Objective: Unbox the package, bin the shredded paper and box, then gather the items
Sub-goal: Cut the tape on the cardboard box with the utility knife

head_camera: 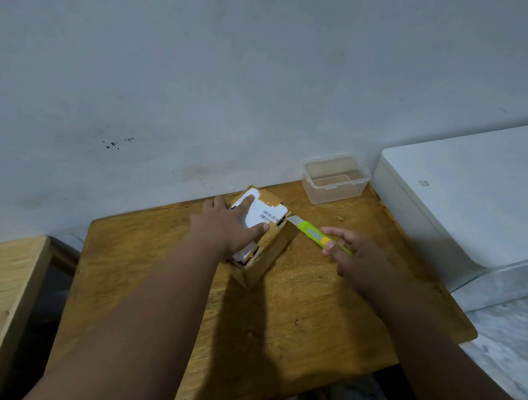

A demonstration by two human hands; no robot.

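Cardboard box (pixel 260 237) sits on the wooden tabletop (pixel 296 316), toward its far edge, near the wall. White shipping label (pixel 265 213) on top, barcode visible, print too small to read. Tape on the lid looks torn at the far corner; contents hidden.

Left hand (pixel 227 225) lies flat on the box top, fingers (pixel 245 202) spread open, pressing down and covering much of the label.

Right hand (pixel 350 250) grips a green-and-yellow utility knife (pixel 316 235), fingers closed around the rear of the handle. The blade tip meets the box's top right edge; whether it is in the seam is hard to tell.

1 clear plastic container (pixel 336 179), lidless, stands at the tabletop's far right corner, apart from the box. White appliance (pixel 462 198) to the right, cut off by the frame.
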